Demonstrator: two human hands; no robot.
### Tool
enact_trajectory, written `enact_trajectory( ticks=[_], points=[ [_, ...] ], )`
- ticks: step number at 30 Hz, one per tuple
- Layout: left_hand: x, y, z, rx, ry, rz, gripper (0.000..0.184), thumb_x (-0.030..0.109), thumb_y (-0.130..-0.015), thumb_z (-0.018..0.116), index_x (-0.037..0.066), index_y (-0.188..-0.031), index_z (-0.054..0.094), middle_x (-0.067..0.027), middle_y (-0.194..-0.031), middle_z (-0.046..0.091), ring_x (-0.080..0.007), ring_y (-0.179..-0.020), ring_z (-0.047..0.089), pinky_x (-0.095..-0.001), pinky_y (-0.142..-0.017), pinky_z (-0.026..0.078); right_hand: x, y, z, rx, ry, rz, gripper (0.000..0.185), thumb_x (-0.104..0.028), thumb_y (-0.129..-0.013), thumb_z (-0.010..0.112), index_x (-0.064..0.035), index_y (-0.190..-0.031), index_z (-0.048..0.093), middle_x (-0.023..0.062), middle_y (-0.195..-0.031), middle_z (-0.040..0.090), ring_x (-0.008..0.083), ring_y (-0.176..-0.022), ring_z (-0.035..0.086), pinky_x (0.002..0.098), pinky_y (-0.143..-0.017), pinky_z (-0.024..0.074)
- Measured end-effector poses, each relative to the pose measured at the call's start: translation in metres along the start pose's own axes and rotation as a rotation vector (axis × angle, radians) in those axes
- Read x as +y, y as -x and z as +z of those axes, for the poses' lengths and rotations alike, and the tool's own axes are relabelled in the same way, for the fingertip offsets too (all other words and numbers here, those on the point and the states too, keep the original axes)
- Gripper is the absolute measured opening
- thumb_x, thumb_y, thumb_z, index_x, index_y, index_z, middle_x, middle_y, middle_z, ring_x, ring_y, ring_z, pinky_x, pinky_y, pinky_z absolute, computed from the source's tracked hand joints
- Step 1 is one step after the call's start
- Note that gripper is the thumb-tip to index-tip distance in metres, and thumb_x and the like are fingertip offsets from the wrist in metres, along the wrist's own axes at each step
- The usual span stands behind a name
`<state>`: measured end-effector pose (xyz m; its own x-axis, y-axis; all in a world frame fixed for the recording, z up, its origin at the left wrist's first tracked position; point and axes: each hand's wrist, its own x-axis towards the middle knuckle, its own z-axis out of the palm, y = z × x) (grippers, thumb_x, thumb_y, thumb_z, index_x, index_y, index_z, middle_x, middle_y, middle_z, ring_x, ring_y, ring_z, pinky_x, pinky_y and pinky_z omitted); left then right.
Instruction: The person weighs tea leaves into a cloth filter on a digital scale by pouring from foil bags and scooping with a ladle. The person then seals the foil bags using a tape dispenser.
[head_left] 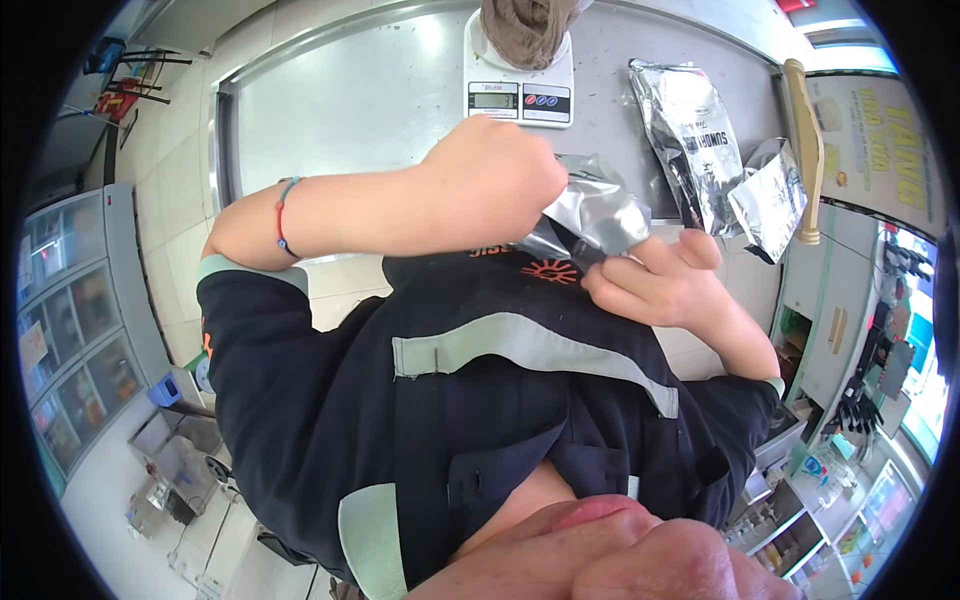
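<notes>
My left hand (500,185) is closed in a fist at the upper edge of a crumpled silver foil bag (600,212), in front of my chest. The fingertips of that hand are hidden. Lower and to the right, my right hand (660,285) pinches the bag's lower side with curled fingers. Beyond my left hand stands a white digital scale (520,98) with a small display and buttons. A brown cloth-like bundle (528,30) rests in a whitish container on it. The bag's opening and contents cannot be seen.
The scale stands on a metal table (340,110) with a raised rim. To the right lie a large printed silver bag (690,135) and a smaller foil bag (770,200), beside a wooden bar (803,150). A printed sign (870,140) is at the far right.
</notes>
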<state>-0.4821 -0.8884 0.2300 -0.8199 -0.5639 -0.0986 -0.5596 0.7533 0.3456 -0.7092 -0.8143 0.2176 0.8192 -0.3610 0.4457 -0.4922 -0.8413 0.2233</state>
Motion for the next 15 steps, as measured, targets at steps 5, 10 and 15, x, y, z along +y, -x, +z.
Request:
enact_trajectory(
  ticks=[5,10,15],
  points=[
    [0.0,0.015,0.002,0.002,0.056,-0.137,0.015,0.007,-0.064,0.063,0.006,-0.079,0.063,-0.013,-0.063,0.06,-0.0346,-0.066,0.061,-0.0436,-0.059,0.049,-0.003,0.012,-0.012,-0.058,0.068,0.048,0.015,-0.023,-0.071,0.068,-0.026,-0.074,0.053,-0.0118,-0.069,0.049,0.0064,-0.072,0.052,0.0383,-0.078,0.0209],
    [0.002,0.011,-0.021,0.071,0.071,-0.104,0.018,0.003,-0.063,0.061,0.006,-0.08,0.065,-0.0145,-0.064,0.06,-0.0346,-0.064,0.06,-0.042,-0.058,0.048,0.001,-0.007,-0.022,0.04,0.147,0.11,0.014,-0.023,-0.066,0.063,-0.0284,-0.078,0.057,-0.0146,-0.077,0.054,0.0033,-0.076,0.051,0.0379,-0.076,0.022],
    [0.009,0.011,-0.038,0.145,0.051,-0.059,0.019,0.002,-0.061,0.059,0.007,-0.077,0.066,-0.0148,-0.064,0.059,-0.0345,-0.063,0.059,-0.0412,-0.056,0.046,-0.005,-0.015,-0.023,0.143,0.032,0.141,0.014,-0.024,-0.065,0.063,-0.0295,-0.077,0.059,-0.0183,-0.086,0.057,0.0033,-0.083,0.05,0.0414,-0.083,0.0228]
  ],
)
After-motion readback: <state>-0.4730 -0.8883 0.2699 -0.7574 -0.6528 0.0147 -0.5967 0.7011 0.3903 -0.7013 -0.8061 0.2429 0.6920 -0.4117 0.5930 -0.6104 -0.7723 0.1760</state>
